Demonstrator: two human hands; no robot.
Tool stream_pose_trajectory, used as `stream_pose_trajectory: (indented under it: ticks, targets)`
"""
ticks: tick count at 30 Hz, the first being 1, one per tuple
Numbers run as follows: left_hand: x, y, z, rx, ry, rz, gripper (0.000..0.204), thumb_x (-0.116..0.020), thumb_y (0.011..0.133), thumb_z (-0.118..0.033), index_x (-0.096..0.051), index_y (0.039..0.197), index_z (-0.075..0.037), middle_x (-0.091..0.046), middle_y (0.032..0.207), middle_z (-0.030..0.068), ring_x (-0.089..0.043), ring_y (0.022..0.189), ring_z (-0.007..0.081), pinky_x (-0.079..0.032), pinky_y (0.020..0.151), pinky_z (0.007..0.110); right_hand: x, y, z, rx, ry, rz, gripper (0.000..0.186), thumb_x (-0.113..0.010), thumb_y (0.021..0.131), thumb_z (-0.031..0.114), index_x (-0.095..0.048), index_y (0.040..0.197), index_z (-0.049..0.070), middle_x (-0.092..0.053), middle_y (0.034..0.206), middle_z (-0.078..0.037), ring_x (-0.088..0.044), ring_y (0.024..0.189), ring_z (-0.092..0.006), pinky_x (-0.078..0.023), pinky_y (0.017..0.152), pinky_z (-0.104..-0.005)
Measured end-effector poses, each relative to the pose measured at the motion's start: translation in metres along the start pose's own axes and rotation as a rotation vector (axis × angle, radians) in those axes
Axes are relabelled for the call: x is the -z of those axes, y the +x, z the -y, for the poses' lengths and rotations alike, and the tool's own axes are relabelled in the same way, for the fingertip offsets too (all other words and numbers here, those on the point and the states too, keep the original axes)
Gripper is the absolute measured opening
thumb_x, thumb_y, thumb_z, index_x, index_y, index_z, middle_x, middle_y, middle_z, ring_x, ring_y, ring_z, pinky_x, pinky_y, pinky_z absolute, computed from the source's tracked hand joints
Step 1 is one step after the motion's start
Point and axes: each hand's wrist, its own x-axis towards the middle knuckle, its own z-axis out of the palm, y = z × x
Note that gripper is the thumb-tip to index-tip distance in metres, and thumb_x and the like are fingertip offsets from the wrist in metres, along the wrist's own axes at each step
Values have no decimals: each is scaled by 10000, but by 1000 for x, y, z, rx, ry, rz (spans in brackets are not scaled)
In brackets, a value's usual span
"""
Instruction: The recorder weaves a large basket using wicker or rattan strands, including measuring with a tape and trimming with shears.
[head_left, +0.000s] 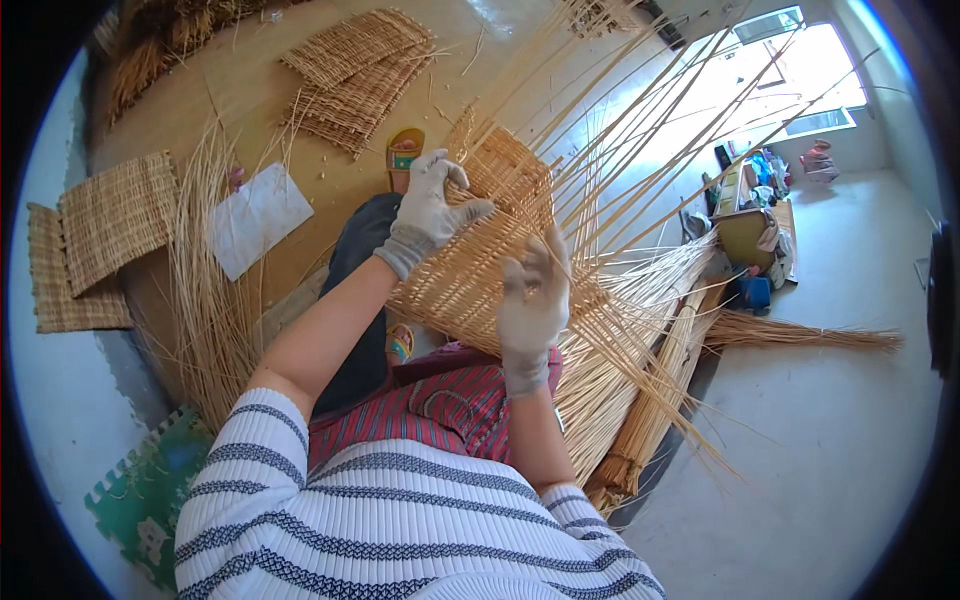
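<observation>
A woven straw piece [460, 280], apparently a basket in the making, lies tilted over my lap, with long loose strands fanning out from its right side. At its upper left, my left hand [430, 205] in a whitish glove grips it, fingers curled and thumb laid across the weave. My right hand [535, 310], also gloved, is at the right part of the weave near where the strands [640, 190] come out. Motion smears its fingers, so whether they pinch a strand cannot be made out.
Woven mats [365, 75] lie on the floor ahead, and others [115, 225] at the left. Loose straw [205, 270] hangs beside a white sheet [260, 220]. Straw bundles [650, 390] lie at my right. A green foam mat [150, 490] is lower left; a cluttered low table [745, 235] stands far right.
</observation>
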Motion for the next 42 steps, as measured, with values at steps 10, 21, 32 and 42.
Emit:
stream_pose_trajectory:
  ticks: [10,21,32,42]
  targets:
    - [22,-1,26,285,-951,287,493,-639,909,86,-542,1375,-42,-555,1349,62,-579,1171,122,-544,963,249,-72,25,43,430,-101,396,313,-632,814,-23,-692,1114,41,-705,1122,-173,-677,1052,-356,-545,895,-397]
    - [23,5,37,199,-884,281,481,-792,788,15,-623,1238,-14,-582,1331,95,-564,1263,214,-482,1068,343,-60,25,42,318,9,302,218,-613,911,-19,-720,1095,24,-722,1095,-188,-701,1068,-332,-545,919,-377]
    - [42,21,24,-173,-363,220,315,-850,814,-220,-722,1063,-76,-658,1125,54,-621,1084,184,-487,1002,329,-20,15,-42,-564,649,41,208,-617,1016,176,-708,1123,22,-721,1009,-68,-679,876,-146,-526,694,-271]
    - [23,15,3,189,-389,165,215,-743,896,-111,-628,1078,-103,-627,938,17,-606,848,120,-509,806,295,-65,138,8,229,-9,80,703,-556,889,-91,-382,1540,109,-385,1578,-188,-444,1414,-295,-473,1034,-375]
